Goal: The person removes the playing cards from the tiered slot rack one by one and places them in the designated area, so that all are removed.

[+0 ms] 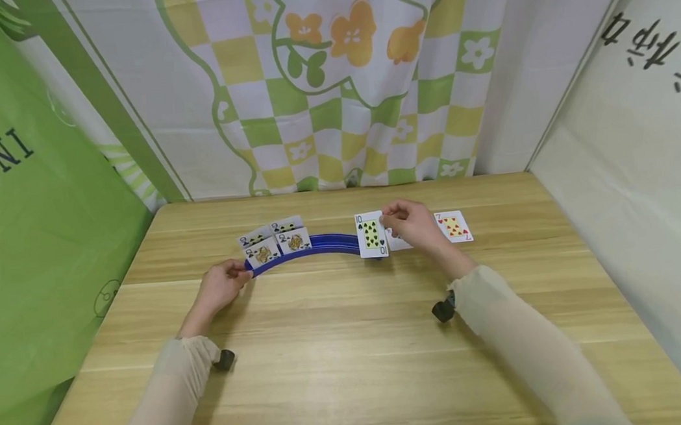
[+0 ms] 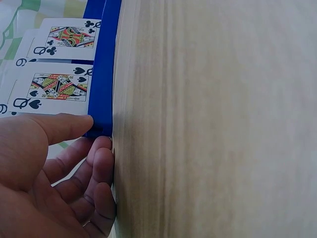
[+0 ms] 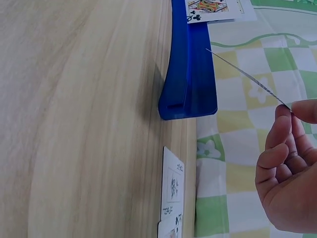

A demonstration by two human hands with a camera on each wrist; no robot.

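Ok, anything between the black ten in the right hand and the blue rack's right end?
Nothing visible is. The right hand pinches the black ten near the right end of the blue rack, which shows no card there; the standing cards are grouped at the left end.

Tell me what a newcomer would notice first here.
A curved blue card holder stands out on the wooden table, two black queens at its left end. The right hand pinches a ten of spades near the holder's right end; the left hand grips the left end.
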